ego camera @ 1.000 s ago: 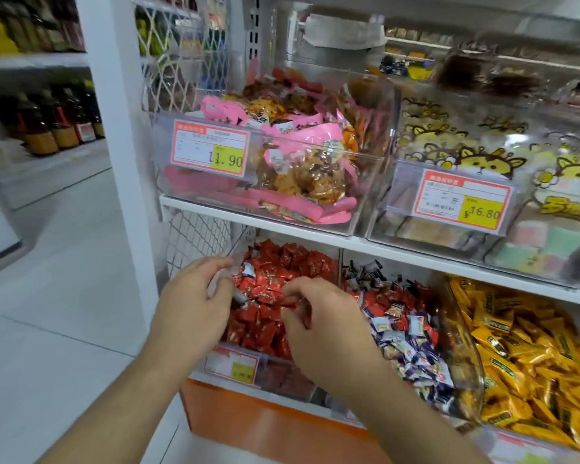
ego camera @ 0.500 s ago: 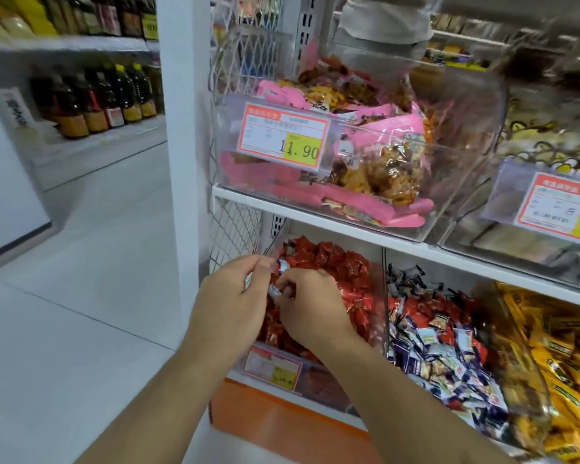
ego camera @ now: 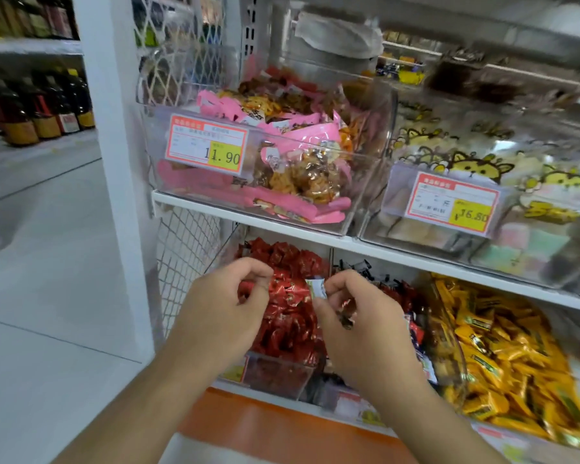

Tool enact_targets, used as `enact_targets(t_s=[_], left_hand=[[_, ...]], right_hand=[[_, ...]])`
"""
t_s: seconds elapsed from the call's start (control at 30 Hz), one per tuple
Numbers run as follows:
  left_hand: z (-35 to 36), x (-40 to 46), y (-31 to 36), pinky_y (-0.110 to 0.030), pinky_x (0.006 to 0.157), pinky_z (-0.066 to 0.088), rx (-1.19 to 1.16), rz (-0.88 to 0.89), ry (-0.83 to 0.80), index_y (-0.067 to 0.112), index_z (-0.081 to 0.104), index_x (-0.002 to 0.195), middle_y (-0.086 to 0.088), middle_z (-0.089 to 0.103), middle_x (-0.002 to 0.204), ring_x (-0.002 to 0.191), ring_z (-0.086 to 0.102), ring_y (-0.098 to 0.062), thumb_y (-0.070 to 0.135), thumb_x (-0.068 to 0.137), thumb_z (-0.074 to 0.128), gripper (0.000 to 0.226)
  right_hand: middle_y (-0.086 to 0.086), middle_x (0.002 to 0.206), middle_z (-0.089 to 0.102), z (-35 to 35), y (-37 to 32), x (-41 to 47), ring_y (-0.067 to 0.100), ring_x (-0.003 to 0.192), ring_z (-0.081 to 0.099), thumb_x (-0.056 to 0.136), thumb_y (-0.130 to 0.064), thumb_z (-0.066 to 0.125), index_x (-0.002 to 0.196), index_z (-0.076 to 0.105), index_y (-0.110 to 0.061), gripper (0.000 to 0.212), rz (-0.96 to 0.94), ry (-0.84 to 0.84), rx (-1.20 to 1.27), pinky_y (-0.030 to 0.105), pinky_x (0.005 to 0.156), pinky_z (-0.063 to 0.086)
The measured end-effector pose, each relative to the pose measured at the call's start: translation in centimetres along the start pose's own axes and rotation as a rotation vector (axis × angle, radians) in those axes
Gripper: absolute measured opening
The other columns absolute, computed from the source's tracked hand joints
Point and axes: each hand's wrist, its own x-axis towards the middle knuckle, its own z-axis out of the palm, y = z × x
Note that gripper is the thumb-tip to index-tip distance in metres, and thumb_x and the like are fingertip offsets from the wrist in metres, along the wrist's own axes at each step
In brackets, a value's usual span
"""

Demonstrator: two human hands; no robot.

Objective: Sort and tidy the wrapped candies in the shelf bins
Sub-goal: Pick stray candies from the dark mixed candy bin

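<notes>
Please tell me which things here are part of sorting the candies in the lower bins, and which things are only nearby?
Part of the job:
- right hand, pinching a white-wrapped candy
- left hand, fingers curled over the red candies
- mixed dark candies
- yellow candies

Only nearby:
- pink snack packs
- price tag 11.90
- bottles

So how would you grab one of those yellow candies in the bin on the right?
Pinch a yellow candy across its narrow middle, coming down from above and the front, where the clear bin is open. The wrappers are long and flat and lie loose on top of the heap, so one near the top lifts free without digging. Their crimped ends look too thin and slippery to hold well.
</notes>
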Motion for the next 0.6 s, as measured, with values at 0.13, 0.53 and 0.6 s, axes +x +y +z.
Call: enact_targets(t_s=[0.13,0.53,0.6], left_hand=[[1.2,-0.6,0.5,-0.030,0.074,0.058,0.099,0.006,-0.106,0.045,0.070,0.103,0.030,0.069,0.096,0.081,0.070,-0.009,0.026,0.097,0.062,0.022],[-0.4,1.4,-1.8,-0.022,0.094,0.036,0.141,-0.055,0.095,0.035,0.070,0.115,0.022,0.061,0.121,0.111,0.051,-0.001,0.007,0.093,0.060,0.037],[-0.7,1.4,-2.2,-0.019,0.091,0.037,0.135,-0.063,0.105,0.034,0.069,0.122,0.021,0.061,0.121,0.103,0.049,0.004,0.007,0.096,0.057,0.039]], right_hand=[[-0.009,0.085,0.063,-2.7,4.8,-0.9,0.011,0.064,0.057,0.098,-0.030,0.068,0.097,0.052,-0.033,0.016,0.234,0.011,-0.070,0.032,0.055,0.047],[-0.023,0.109,0.058,-2.5,4.8,-1.8,-0.003,0.101,0.054,0.099,-0.019,0.064,0.121,0.061,-0.031,0.025,0.087,-0.035,-0.121,0.001,0.077,0.039],[-0.025,0.107,0.059,-1.4,2.9,-1.5,-0.006,0.102,0.055,0.100,-0.022,0.063,0.117,0.062,-0.034,0.021,0.023,-0.051,-0.058,0.004,0.081,0.043]])
